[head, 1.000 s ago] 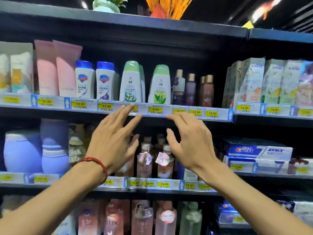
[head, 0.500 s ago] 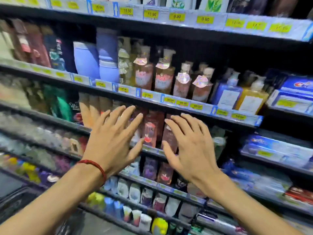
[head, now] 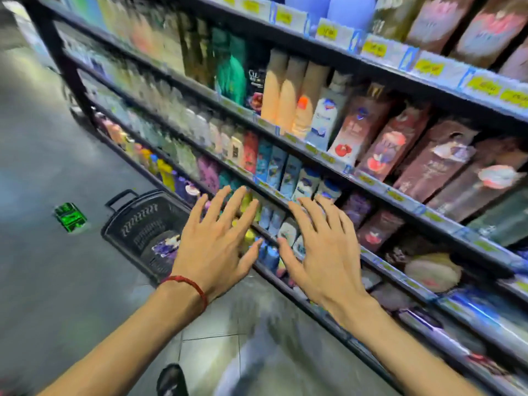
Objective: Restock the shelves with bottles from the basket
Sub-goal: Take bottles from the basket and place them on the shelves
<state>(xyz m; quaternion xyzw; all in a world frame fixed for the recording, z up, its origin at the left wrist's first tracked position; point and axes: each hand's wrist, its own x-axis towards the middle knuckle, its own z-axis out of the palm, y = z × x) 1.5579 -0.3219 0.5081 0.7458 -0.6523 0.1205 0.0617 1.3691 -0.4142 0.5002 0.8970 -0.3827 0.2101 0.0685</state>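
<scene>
A black plastic basket (head: 134, 221) stands on the floor at the foot of the shelves, with a purple-labelled bottle (head: 165, 246) lying inside it. My left hand (head: 217, 241) hovers just right of the basket, fingers spread and straight, holding nothing. My right hand (head: 323, 247) is beside it in front of the lower shelves, fingers also spread and empty. The shelving (head: 311, 147) runs diagonally from upper left to lower right, packed with bottles and refill pouches. The picture is blurred by motion.
Grey floor stretches to the left of the shelves. A small green object (head: 70, 217) lies on the floor left of the basket. My dark shoe (head: 171, 381) shows at the bottom. Yellow price tags line the shelf edges.
The view has swung down and left from the upper shelves to the lower ones, bringing the basket and floor into sight. Both hands stay spread and empty.
</scene>
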